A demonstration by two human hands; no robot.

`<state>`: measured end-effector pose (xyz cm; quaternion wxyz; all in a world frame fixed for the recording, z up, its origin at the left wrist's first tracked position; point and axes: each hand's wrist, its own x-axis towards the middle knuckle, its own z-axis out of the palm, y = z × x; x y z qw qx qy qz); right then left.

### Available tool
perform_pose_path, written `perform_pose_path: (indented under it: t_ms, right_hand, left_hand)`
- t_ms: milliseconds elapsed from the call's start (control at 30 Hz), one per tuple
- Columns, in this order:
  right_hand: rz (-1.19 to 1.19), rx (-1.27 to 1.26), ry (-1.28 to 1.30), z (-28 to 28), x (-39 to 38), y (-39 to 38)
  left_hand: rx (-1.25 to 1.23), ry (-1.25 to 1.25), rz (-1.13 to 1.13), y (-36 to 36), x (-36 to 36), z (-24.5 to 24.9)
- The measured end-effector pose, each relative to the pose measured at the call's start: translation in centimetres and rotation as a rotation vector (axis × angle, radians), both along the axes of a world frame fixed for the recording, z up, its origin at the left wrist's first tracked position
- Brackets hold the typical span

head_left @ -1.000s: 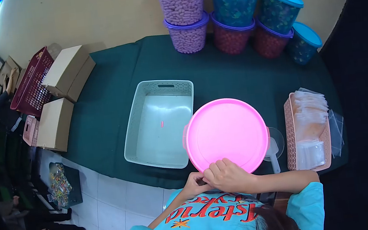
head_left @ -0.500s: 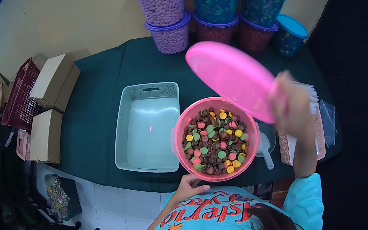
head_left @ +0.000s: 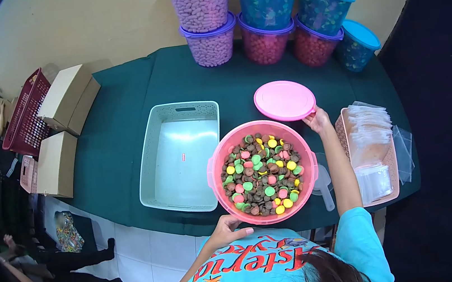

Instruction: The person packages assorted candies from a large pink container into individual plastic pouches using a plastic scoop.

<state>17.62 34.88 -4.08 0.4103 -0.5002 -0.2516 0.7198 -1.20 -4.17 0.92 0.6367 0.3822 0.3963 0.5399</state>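
A round pink tub (head_left: 309, 167) at the table's near side is filled with brown, green, yellow and pink button-shaped sweets (head_left: 258, 176). At its near left rim, my left hand (head_left: 230, 232) holds the tub, thumb lying along the lower edge. Just beyond the tub, my right hand (head_left: 319, 121) grips the near right edge of the pink lid (head_left: 285, 100), which is low and nearly flat over the table. A whitish scoop (head_left: 326, 190) lies right of the tub, partly under my right forearm. On the left stands a pale green plastic basket (head_left: 181, 141) with a small pink mark inside.
Lidded tubs (head_left: 265, 1) of sweets are stacked along the back wall. To the right, a pink basket (head_left: 394, 177) holds clear plastic bags (head_left: 368, 129). Cardboard boxes (head_left: 65, 98) and a maroon crate (head_left: 28, 114) stand left. Another person (head_left: 44, 270) is at lower left.
My right hand has brought the pink lid down and away from above the tub, from tilted to nearly flat behind it. My left hand has stayed at the rim. A person has come further into view at lower left.
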Motion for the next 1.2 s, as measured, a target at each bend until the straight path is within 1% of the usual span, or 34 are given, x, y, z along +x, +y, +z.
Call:
perform_pose_path:
  t_ms: [67, 133, 167, 233, 267, 333, 367, 433, 467, 533, 567, 667, 700, 767, 800, 833, 900, 967, 1033, 1100, 1133, 1167, 1200]
  right_hand:
    - [-0.01, -0.018, -0.02, -0.9, 0.1, -0.1]
    - [0.091, 0.013, -0.102, -1.1, 0.5, -0.3]
    - [0.083, 0.012, -0.101, -1.1, 0.7, -0.4]
    - [0.205, 0.091, -0.509, -0.6, 0.9, -0.7]
    - [0.197, 0.089, -0.509, -0.3, 1.3, -1.0]
    - [0.446, 0.53, -1.171, 0.8, 1.9, -1.9]
    - [0.442, 0.526, -1.173, 1.3, 2.3, -2.6]
    - [0.434, 0.888, -1.165, 3.9, 3.1, -5.5]
    - [0.488, 0.952, -1.115, 5.1, 3.9, -6.9]
    - [0.61, 0.94, -1.126, 7.5, 5.5, -10.3]
    - [0.586, 0.92, -1.08, 8.4, 6.2, -12.1]
    - [0.482, 0.868, -0.993, 10.3, 8.5, -17.4]
    - [0.467, 0.861, -1.001, 10.9, 9.1, -19.3]
    - [0.309, 0.667, -0.834, 11.3, 10.5, -23.1]
    - [0.258, 0.632, -0.806, 10.8, 11.2, -24.8]
    - [0.201, 0.597, -0.778, 10.1, 11.9, -26.4]
    - [0.079, 0.48, -0.828, 9.6, 12.1, -29.2]
    - [0.004, 0.4, -0.817, 9.1, 12.3, -31.6]
    - [-0.062, 0.36, -0.867, 9.2, 12.5, -33.5]
    - [-0.133, 0.381, -0.964, 9.3, 12.6, -34.9]
    - [-0.202, 0.395, -0.993, 9.4, 12.6, -35.4]
    - [-0.216, 0.379, -1.009, 9.2, 12.8, -35.7]
    - [-0.277, 0.437, -1.043, 8.7, 13.3, -35.8]
  left_hand:
    - [-0.031, 0.008, -0.015, 0.0, -0.1, 0.2]
    - [-0.019, -0.013, -0.01, 0.1, -0.1, 0.3]
    - [-0.02, -0.012, -0.017, 0.1, 0.0, 0.3]
    - [0.012, -0.024, 0.004, 0.2, 0.0, 0.2]
    - [0.012, -0.024, -0.004, 0.2, 0.0, 0.1]
    - [0.042, -0.038, 0.014, 0.1, 0.0, 0.0]
    - [0.041, -0.039, 0.009, 0.1, 0.0, 0.0]
    - [0.037, -0.044, -0.016, 0.0, -0.2, 0.1]
    - [0.006, -0.063, -0.031, -0.2, -0.4, -0.3]
    - [-0.008, -0.079, -0.023, -0.4, -0.3, -0.2]
    - [-0.025, -0.093, -0.013, -0.4, -0.3, -0.1]
    - [-0.006, -0.13, -0.033, -0.4, -0.3, -0.2]
    - [-0.005, -0.13, -0.05, -0.4, -0.3, -0.3]
    - [0.021, -0.12, -0.065, -0.3, -0.5, -0.3]
    - [0.003, -0.09, -0.106, -0.1, -0.7, 0.1]
    - [-0.036, 0.007, -0.166, 0.0, -1.0, 0.5]
    - [0.06, 0.086, -0.274, 0.7, -0.8, 0.8]
    - [0.025, 0.071, -0.392, 1.1, -0.3, 0.9]
    - [-0.048, 0.051, -0.488, 1.3, 0.6, 0.7]
    - [-0.019, 0.068, -0.6, 1.6, 1.5, 0.4]
    - [-0.053, 0.065, -0.642, 2.0, 1.9, 0.3]
    - [-0.09, 0.052, -0.673, 2.0, 2.6, 0.3]
    - [-0.145, 0.052, -0.677, 2.2, 3.4, 0.4]
